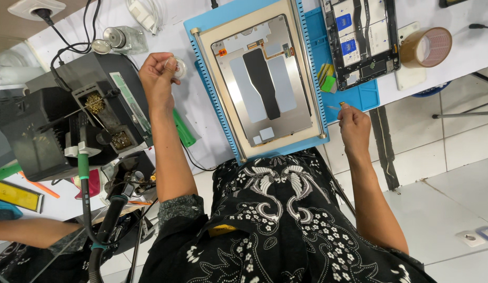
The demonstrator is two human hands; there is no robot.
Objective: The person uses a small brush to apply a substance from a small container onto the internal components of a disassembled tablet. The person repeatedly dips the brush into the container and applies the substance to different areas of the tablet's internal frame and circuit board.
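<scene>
- A white desk (202,105) is filling the upper half of the frame, and pale floor tiles (448,157) are showing at the right and lower right.
- The person is leaning over the desk in a black shirt with white floral print; both bare forearms are reaching up into the frame.
- One blue work mat (367,97) is lying at the top centre, and one framed plate holding an opened tablet back (262,78), silver with a black strip down its middle, is resting on it.
- The left hand (159,78), in the upper left centre, is pinching a small clear roll of tape (179,68); its grip is closed on the roll, just left of the plate.
- The right hand (353,126), at the right centre, is closing its grip on a tiny brass-coloured piece (342,105) at the mat's right edge; what the piece is cannot be told.
- A second opened tablet (362,39), showing its circuit boards, is lying at the top right.
- One roll of brown tape (426,47) is sitting at the far upper right.
- One black soldering station (81,115) is crowding the left side, with cables trailing above it.
- A green tool (183,128) is lying partly hidden behind the left forearm.
- Another person's forearm (29,230) is showing at the lower left.
</scene>
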